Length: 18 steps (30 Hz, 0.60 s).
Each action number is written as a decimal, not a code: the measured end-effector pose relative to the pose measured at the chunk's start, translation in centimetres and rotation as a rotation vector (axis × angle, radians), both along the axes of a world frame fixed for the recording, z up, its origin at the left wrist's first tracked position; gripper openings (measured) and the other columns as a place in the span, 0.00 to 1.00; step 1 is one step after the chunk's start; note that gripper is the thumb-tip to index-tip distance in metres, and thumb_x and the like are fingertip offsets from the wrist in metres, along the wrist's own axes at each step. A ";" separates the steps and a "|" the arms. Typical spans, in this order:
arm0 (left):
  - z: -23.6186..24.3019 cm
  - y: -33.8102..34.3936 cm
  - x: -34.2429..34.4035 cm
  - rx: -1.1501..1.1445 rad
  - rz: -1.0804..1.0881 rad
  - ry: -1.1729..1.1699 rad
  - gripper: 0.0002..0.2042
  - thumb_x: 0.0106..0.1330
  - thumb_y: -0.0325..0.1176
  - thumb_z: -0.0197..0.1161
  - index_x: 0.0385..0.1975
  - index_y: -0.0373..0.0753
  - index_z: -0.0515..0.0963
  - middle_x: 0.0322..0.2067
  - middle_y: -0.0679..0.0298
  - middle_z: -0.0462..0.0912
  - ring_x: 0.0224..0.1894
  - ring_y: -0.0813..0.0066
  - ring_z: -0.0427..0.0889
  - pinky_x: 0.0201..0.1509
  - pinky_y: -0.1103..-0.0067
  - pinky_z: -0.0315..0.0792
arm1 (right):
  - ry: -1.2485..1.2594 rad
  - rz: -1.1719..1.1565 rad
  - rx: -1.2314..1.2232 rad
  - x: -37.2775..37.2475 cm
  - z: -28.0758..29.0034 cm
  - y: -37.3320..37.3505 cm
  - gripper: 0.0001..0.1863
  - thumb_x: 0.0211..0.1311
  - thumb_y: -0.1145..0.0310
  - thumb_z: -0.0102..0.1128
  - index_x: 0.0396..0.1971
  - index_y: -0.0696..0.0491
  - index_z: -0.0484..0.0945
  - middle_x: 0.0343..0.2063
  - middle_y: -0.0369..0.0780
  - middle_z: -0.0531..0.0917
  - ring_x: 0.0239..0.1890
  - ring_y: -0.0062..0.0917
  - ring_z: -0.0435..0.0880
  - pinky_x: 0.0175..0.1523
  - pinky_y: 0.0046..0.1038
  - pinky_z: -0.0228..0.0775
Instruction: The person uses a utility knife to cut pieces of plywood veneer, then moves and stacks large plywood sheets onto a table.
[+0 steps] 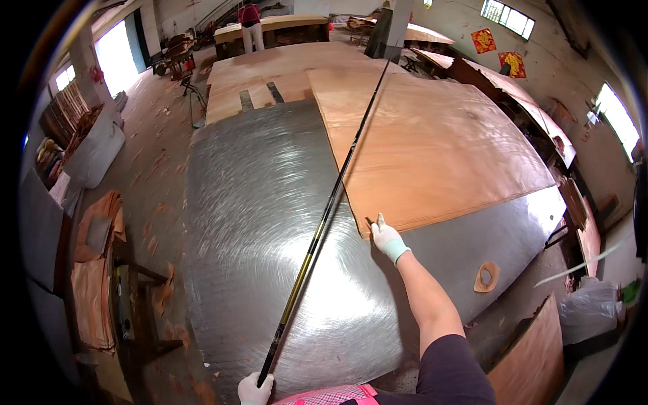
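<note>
My left hand (256, 389), in a white glove at the lower edge, is closed round the thick end of a long black pole (312, 248) with gold bands. The pole slants away over the metal tabletop (243, 202), and its thin far end lies above the wood veneer sheets. Further forward, my gloved right hand (387, 239) is at the near left corner of a large orange-brown veneer sheet (439, 148). Its fingers are closed, and a small dark piece (369, 221) shows by the thumb, too small to name. Whether they also pinch the sheet is hidden.
A veneer scrap (487, 277) with a hole lies on the metal at right. Stacked veneer pieces (93, 297) stand at left beside a wooden stand. Boards (533, 351) lean at lower right. A person (250, 25) stands at a far bench. Scraps litter the floor (152, 175).
</note>
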<state>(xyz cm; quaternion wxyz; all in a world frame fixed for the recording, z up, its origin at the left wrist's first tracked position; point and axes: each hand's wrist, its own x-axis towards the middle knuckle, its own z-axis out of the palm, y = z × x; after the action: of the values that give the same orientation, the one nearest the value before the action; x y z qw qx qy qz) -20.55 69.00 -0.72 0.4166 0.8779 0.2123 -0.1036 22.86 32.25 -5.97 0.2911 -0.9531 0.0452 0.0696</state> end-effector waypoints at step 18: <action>1.3 -1.8 1.2 -0.150 0.171 0.077 0.13 0.64 0.41 0.62 0.28 0.37 0.81 0.18 0.63 0.76 0.20 0.72 0.73 0.27 0.72 0.67 | 0.164 0.272 -0.310 1.2 5.2 -1.2 0.36 0.70 0.55 0.37 0.71 0.57 0.42 0.44 0.55 0.81 0.47 0.48 0.81 0.54 0.43 0.70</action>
<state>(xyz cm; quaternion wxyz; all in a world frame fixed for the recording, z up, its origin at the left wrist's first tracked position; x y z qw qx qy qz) -19.35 67.19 0.62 0.4800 0.8182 0.2941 -0.1171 24.08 31.01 -0.76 0.1241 -0.9749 -0.0501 0.1777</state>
